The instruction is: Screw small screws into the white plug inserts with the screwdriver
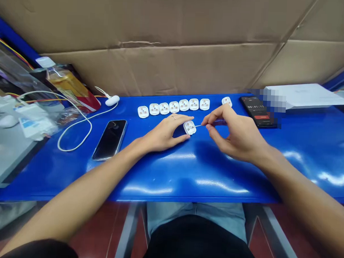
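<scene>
Thumb and fingers of my left hand (170,132) grip a small white square plastic piece (190,127) on the blue table, with metal contacts on its upper face. My right hand (237,133) is closed round the dark purple handle of a thin screwdriver (220,122). Its slim shaft points left, and the tip meets or nearly meets the right edge of the piece; I cannot tell which. Behind my hands several similar white pieces (174,106) form a row. Another white piece (226,101) lies apart on the right, partly hidden by my right hand.
A phone (110,139) lies left of my left arm, near a white cable (90,127). Farther left a bottle (65,84) leans among bags. At right are a phone showing a timer (256,111) and a white box (307,95). Cardboard (191,69) walls the back.
</scene>
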A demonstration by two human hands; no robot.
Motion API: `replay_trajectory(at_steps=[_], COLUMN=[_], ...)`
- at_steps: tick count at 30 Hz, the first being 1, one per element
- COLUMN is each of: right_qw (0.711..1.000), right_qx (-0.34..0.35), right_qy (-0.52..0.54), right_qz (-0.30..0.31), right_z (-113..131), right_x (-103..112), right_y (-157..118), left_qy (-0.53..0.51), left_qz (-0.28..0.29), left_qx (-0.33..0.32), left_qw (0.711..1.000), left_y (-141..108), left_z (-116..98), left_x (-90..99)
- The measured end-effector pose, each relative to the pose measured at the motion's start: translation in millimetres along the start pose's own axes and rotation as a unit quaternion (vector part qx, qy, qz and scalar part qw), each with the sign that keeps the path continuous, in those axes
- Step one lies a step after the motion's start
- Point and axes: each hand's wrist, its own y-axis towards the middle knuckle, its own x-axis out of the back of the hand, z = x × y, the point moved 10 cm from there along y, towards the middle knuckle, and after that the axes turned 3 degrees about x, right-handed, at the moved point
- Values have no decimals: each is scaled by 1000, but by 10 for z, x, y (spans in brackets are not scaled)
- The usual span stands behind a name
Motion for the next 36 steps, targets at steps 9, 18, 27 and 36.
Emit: replay_trajectory(at_steps=[9,18,27,36], right_qw=[1000,987,993,994], right_qx=[-2,-33,9,-15], right_qy=[-5,-159,-104,-102], right_qz=[15,-10,50,44], right_z=[8,-93,-60,-116], right_x=[-34,36,-18,-26], right_y=[8,4,28,25], left_qy=[4,14,22,-27], left_qz=[-3,16,8,-17], left_qx=[12,11,34,52], left_qw=[1000,1000,999,998], left_y=[5,8,25,38], left_z=[24,10,32,55], left_x=[-42,-56,-41,31])
